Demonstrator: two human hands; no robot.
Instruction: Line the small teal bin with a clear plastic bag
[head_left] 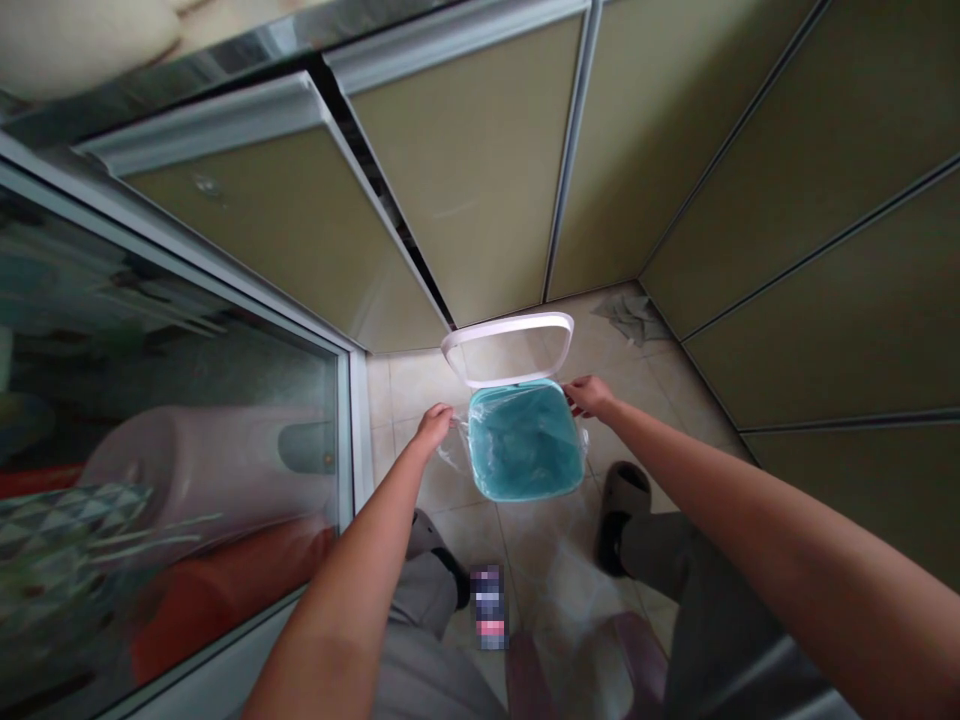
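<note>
Well to the left of the left hand [433, 428], behind a glass panel [270, 350], a pink container [217, 470]; extends the left arm forward and down, nearly straight, slanting inward, knuckles upward; pinches with the left fingertips, held together, the edge of a clear bag [459, 428], with a loose fold just below them; nearer the body than the left fingers, a grey shoe [424, 533] on the floor tiles [480, 525].

Just right of the left fingers, between both hands, a teal bin [525, 450], lined with the clear bag; opens upward, mouth towards the body, nearly square across, with no clear long axis at the rim; cannot tell whether resting on the tiles or slightly above; farther forward than either hand's fingers, at the bin's far edge, a pale frame [517, 322], tipped up, long axis left to right.

Extends the right arm inward too, back of the right hand [590, 395] upward; bends the right fingers at the bin's right rim, but cannot tell whether clamped on film or merely touching; nearer the body, another shoe [628, 488]; beyond the right fingers, farther right, a grey cloth [631, 315].
</note>
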